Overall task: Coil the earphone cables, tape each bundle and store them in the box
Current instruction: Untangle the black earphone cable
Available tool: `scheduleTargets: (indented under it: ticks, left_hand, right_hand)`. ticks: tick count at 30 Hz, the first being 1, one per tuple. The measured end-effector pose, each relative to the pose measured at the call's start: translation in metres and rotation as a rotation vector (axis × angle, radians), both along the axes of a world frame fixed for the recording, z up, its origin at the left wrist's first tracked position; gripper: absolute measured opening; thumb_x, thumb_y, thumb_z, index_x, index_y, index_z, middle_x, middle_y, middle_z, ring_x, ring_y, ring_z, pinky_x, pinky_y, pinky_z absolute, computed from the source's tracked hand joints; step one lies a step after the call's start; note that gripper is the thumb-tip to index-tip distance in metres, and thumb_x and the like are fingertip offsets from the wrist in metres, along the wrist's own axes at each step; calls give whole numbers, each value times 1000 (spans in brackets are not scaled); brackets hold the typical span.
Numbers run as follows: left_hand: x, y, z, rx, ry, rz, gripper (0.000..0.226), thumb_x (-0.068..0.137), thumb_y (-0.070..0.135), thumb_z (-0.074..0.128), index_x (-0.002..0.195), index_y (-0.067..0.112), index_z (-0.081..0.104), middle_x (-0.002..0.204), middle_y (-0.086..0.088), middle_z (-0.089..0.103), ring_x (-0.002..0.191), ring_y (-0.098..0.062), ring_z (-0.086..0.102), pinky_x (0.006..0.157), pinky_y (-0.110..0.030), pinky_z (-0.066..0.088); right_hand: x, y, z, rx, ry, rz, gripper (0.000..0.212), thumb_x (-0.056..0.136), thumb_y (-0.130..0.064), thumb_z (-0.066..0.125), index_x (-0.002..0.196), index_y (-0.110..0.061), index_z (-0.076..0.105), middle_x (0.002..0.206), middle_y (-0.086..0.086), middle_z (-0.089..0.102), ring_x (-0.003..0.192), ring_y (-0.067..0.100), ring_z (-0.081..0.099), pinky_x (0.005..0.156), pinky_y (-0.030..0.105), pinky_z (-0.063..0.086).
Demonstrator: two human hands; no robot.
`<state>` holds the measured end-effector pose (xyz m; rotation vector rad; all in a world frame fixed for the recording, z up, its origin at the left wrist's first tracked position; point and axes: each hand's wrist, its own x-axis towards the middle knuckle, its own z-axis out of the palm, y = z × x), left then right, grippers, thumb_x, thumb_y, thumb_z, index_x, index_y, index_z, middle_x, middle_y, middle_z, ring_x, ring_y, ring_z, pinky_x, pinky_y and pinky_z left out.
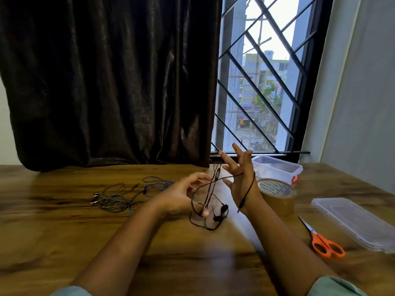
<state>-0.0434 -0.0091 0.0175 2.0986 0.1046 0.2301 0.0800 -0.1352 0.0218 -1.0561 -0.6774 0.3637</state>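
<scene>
Two hands up over the table (64, 221), and the dark cable (249, 189) is strung between them. The right hand (239, 178) stands upright with its fingers spread wide, acting as a former: the cable crosses the palm and runs round the back of the hand, its plug end dangling by the wrist. That spread looks deliberate, keeping the loops wide and even. The left hand (181, 195) sits lower, fingers curled loosely around the slack; I can't tell whether it actually pinches the strand. Below it the rest hangs in loose loops down to the table, with the earbuds (221, 212) at the bottom.

Off to the left, well apart, a grey cable (113, 199) and a blue cable (154, 184) lie tangled together, not yet coiled. Tape (277, 196) waits just behind the right wrist, scissors (322, 240) beside it, handy for the next step. The box (277, 167) stands open at the back, its lid (354, 223) set aside to the right.
</scene>
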Motion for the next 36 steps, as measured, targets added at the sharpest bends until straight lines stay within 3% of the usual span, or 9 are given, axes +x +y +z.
scheduleTargets:
  ticks: [3,7,11,16,20,24,28,32,36]
  left_hand:
    - [0,-2,-2,-136,12,-52,64,72,-15,67,111,34,56,117,2,55,105,-16,56,76,-27,55]
    - [7,-6,-4,-161,-217,159,52,78,-22,35,96,23,53,106,-1,58,97,-20,55,70,-33,45]
    - [12,-5,-1,-132,-408,321,24,94,5,49,106,26,52,115,5,59,97,-16,60,69,-24,49]
    - [11,-19,-7,-273,-214,150,31,94,12,52,115,35,49,102,12,64,92,-5,60,73,-24,47]
    - [11,-15,-6,-189,-247,147,29,91,12,57,110,33,55,100,1,62,80,-5,57,65,-18,46]
    - [9,-20,-11,-57,-113,86,44,88,18,62,128,29,48,119,8,54,105,-8,53,78,-17,46]
    - [14,-23,-11,15,-128,109,20,96,12,48,113,17,58,98,1,64,92,-15,62,80,-25,52]
    - [12,-3,7,-312,-390,434,29,101,10,33,84,7,56,69,-4,58,62,-15,53,51,-15,45]
    - [4,11,8,-613,-471,596,31,101,12,31,83,12,57,63,-2,48,52,-12,46,53,-23,38]
  right_hand:
    - [-3,-3,5,100,94,98,77,74,-70,27,142,-35,35,133,2,57,82,10,60,74,33,47]
    - [-7,0,2,90,64,202,87,64,-80,43,139,-35,41,133,3,59,77,18,66,61,25,48]
    - [-8,2,2,145,83,372,109,47,-86,61,138,-28,45,116,9,69,50,15,57,52,24,47]
    - [-9,3,1,67,29,498,101,54,-89,53,133,-27,52,103,12,72,31,5,35,65,30,34]
    - [-7,-4,2,90,94,608,94,65,-87,37,128,-21,59,91,13,73,30,4,30,51,21,30]
    - [-10,-5,3,95,155,735,101,68,-85,23,128,-13,60,75,15,71,29,6,19,44,18,27]
    - [-10,-5,6,65,120,671,103,67,-87,19,122,-14,65,71,12,70,32,7,34,47,21,25]
    - [-8,-13,12,33,140,445,104,70,-88,11,109,-13,72,58,10,59,53,21,57,57,25,44]
    - [-6,-17,11,-66,160,295,101,71,-85,13,95,-4,69,45,9,50,73,31,62,69,32,48]
